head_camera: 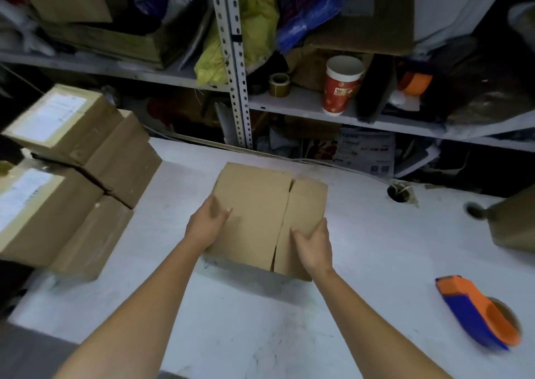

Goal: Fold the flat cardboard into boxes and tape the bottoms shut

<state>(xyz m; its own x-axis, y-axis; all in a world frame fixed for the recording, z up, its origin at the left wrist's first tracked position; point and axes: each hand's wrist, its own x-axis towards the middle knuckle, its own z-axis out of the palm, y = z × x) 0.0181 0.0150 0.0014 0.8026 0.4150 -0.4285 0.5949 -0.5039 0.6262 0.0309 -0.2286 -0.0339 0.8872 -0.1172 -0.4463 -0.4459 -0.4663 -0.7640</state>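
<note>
Spanning most of the view, a white worktop (pixel 376 262) runs below a cluttered metal shelf (pixel 301 103) packed with bags, cardboard and papers. A stack (pixel 58 175) of sealed brown parcels, two of them bearing white labels, fills the worktop's left side. At the middle of the worktop is the box (pixel 254 210), already folded into shape, its two upward-facing flaps closed and meeting along a narrow open seam with no tape visible on it. Whether the box rests flat or is raised slightly cannot be told.

A person's bare arms reach in from the bottom edge. The left hand (pixel 207 225) grasps the box's left edge, thumb lying across the larger flap. The right hand (pixel 314 244) grasps the right edge, thumb pressed on the smaller flap just beside the seam.

Part of a carton (pixel 512 225) juts in at the far right. Near it, well apart from the box, an orange-and-blue dispenser (pixel 474 312) lies on the worktop. On the shelf, a red-and-white cup (pixel 340 87) stands upright, with a brown tape roll (pixel 279 84) to its left.
</note>
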